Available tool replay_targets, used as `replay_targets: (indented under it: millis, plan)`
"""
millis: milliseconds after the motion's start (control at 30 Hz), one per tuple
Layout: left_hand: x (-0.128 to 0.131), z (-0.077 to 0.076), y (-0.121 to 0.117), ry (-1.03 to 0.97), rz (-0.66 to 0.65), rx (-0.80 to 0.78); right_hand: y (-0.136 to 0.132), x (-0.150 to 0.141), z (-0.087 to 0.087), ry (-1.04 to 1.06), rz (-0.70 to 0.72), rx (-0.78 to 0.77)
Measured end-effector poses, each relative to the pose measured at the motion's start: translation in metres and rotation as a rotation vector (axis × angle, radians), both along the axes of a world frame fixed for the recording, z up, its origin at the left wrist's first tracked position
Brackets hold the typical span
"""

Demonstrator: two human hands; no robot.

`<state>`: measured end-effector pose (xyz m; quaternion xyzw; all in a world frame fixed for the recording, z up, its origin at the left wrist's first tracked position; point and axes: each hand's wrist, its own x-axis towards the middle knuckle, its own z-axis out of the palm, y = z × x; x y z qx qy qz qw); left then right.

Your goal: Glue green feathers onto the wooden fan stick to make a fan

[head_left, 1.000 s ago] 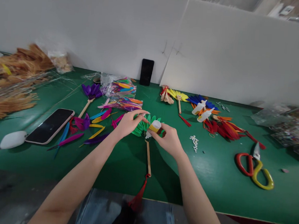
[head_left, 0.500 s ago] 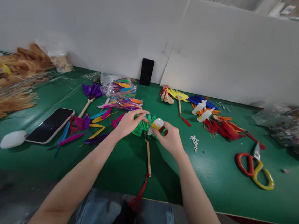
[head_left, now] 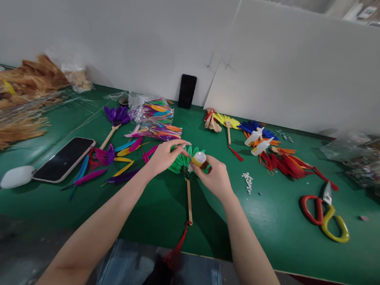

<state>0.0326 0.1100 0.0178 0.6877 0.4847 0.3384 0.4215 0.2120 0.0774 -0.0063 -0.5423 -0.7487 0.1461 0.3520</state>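
Note:
A green feather fan (head_left: 182,161) on a wooden stick (head_left: 189,199) with a red tassel (head_left: 175,251) lies on the green table (head_left: 268,236) in front of me. My left hand (head_left: 164,154) pinches the fan's upper feathers, fingers closed on them. My right hand (head_left: 215,177) grips a small glue bottle (head_left: 199,159) with a yellow label, tilted nozzle-down over the fan's base.
A phone (head_left: 64,159) and a white mouse (head_left: 16,176) lie at left among loose coloured feathers (head_left: 116,163). Bags of feathers (head_left: 154,113), a purple fan (head_left: 116,117), finished fans (head_left: 262,139), white beads (head_left: 246,180), scissors (head_left: 324,210) and straw bundles (head_left: 12,102) surround the spot.
The glue bottle in my right hand has shifted slightly up and tilted more over the fan's base. My left hand has stayed on the feathers.

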Motion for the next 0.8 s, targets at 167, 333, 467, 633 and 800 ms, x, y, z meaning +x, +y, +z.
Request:
replay_targets:
  millis: [167, 333, 467, 633, 800]
  plan:
    - [-0.0002, 0.0017, -0.0006, 0.0, 0.0, -0.005, 0.0, -0.0003, 0.0007, 0.015, 0.016, -0.014]
    - [-0.0002, 0.0038, -0.0013, 0.009, -0.012, -0.006, -0.0003, -0.0011, 0.0021, 0.021, 0.035, -0.017]
    - [-0.0003, 0.004, -0.0015, 0.017, -0.01, 0.006, -0.0008, -0.001, 0.0027, 0.014, 0.05, -0.023]
    - [-0.0004, 0.0037, -0.0019, 0.025, -0.012, 0.025, -0.0016, -0.0003, 0.0022, 0.022, 0.053, -0.044]
    - [-0.0002, 0.0042, -0.0025, 0.04, -0.011, 0.027, -0.002, -0.0005, 0.0027, 0.024, 0.069, -0.064]
